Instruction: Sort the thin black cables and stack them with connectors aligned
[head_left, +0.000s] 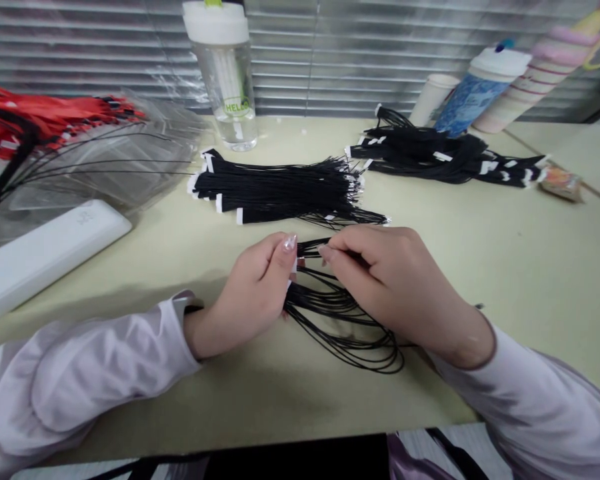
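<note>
My left hand [257,290] is closed on the white connector end of a black wire harness [340,303], thumb on top. From that hand the thin black wires run right and curl back in loops below my right hand. My right hand [387,277] pinches the upper wires between thumb and forefinger, a short way from the connector. The wire tips in that pinch are hidden by the fingers. Just beyond both hands lies a flat bundle of black wires [285,190] with white connectors at its left and bare-looking tips at its right.
A second black harness pile [430,157] lies at the back right, before several bottles [473,90]. A clear bottle [230,87] stands by the blinds. To the left are red wires [55,120] on plastic bags [145,160] and a white oblong device [55,257]. The table's front edge is close.
</note>
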A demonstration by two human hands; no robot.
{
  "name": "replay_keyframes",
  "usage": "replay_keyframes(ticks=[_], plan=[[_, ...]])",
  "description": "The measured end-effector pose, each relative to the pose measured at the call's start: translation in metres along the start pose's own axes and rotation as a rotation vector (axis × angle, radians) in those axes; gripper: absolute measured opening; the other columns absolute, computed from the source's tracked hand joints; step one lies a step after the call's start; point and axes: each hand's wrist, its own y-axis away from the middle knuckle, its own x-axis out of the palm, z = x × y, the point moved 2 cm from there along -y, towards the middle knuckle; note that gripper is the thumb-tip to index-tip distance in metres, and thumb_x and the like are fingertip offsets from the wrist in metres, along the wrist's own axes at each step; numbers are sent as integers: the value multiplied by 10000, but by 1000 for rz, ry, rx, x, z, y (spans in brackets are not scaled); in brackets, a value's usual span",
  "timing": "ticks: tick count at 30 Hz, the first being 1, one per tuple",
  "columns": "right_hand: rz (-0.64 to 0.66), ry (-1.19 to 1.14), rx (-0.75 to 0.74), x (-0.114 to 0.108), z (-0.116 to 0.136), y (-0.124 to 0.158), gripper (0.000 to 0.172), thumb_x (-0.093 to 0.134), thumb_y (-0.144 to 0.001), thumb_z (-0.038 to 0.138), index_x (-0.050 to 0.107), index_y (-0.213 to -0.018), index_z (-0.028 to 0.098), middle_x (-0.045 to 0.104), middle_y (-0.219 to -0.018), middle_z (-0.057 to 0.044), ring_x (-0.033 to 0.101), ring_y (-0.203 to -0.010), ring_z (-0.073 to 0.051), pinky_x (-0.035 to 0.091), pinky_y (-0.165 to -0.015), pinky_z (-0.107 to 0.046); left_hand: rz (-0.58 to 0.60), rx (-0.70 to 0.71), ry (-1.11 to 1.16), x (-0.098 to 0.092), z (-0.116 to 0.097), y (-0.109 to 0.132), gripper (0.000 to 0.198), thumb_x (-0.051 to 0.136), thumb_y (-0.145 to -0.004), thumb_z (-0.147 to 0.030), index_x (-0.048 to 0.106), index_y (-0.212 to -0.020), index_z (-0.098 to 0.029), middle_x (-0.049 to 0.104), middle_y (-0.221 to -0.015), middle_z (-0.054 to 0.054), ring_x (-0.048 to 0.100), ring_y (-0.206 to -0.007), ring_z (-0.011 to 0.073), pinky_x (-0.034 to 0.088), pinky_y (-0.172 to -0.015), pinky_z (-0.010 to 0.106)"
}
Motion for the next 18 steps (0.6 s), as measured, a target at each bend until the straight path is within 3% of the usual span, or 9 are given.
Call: replay_keyframes(ticks=[13,16,18], plan=[[32,-38,-49,15,2,0,213,437,-829,184,538,-649,131,519,-602,21,425,-562,-55,301,-575,-202,25,29,-90,-2,-5,-2,347,311,-886,-367,380,-619,-157,383,-525,-36,396,-406,44,363,-351,130],[46,-46,-51,11,0,0,198,443,-833,185,538,-665,140,526,-612,27,430,-565,-52,307,-579,-192,42,20,-58,-2,-5,-2,347,316,-883,-375,383,-620,-158,383,-525,-37,405,-400,44,375,-346,128],[37,-7,-42,2,-5,0,101,502,-805,213,556,-743,153,547,-660,25,445,-584,-58,316,-580,-190,22,-38,-5,-2,-4,-3,350,321,-874,-414,409,-650,-160,407,-543,-35,415,-380,45,375,-316,130]])
